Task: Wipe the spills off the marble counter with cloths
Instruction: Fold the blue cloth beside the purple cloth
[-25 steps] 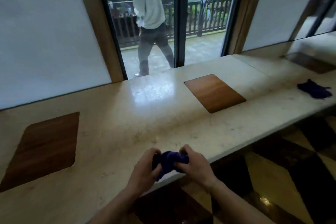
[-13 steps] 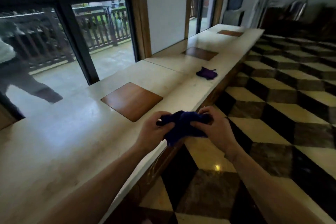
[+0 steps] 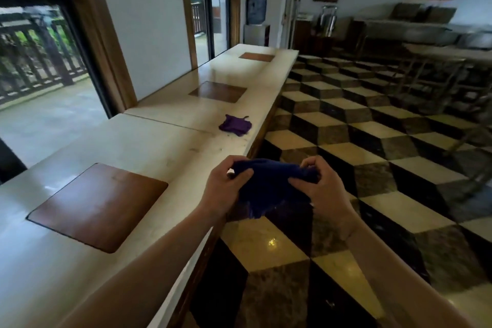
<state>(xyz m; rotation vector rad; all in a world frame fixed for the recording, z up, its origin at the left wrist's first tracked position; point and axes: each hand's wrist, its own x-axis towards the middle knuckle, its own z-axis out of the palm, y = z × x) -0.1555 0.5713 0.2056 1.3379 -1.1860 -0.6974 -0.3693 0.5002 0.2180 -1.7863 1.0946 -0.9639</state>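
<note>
Just past the counter (image 3: 165,146) edge, both hands' grips pinch the blue cloth (image 3: 269,186): left hand (image 3: 226,189), right hand (image 3: 322,189).

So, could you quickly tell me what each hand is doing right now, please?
Left hand: closed, gripping the left end of the dark blue cloth.
Right hand: closed, pinching the right end of the same cloth.

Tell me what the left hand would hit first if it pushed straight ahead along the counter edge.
Probably the purple cloth lying near the counter edge. The left hand, gripping the dark blue cloth, has bare marble before that, though depth is hard to judge.
</note>
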